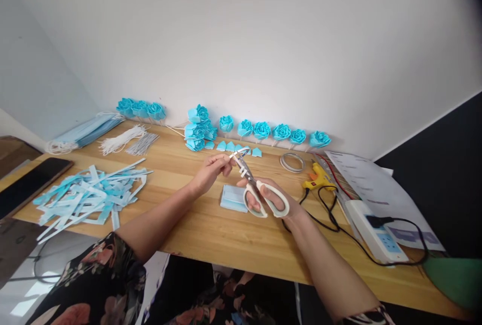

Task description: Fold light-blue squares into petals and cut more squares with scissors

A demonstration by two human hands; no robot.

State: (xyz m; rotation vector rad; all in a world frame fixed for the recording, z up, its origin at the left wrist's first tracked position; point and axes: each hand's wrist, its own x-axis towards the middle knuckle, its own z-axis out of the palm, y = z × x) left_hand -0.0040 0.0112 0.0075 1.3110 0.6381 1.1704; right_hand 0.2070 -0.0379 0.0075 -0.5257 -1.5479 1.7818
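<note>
My right hand (274, 203) grips white-handled scissors (259, 192), fingers through the loops, blades pointing up and left. My left hand (211, 170) pinches a thin white strip (238, 153) right at the blade tips. Both hands hover over the wooden table (196, 229). Just beneath them lies a small folded stack of blue mask material (231, 198). Small cut blue pieces (229, 146) lie in a row beyond the hands.
Blue fabric roses (261, 130) line the wall. A pile of cut blue and white strips (88, 194) lies at the left, with white ear loops (120, 140) and stacked masks (88, 130) behind. Tape roll (292, 162), yellow glue gun (318, 178), power strip (376, 232) and papers sit at the right.
</note>
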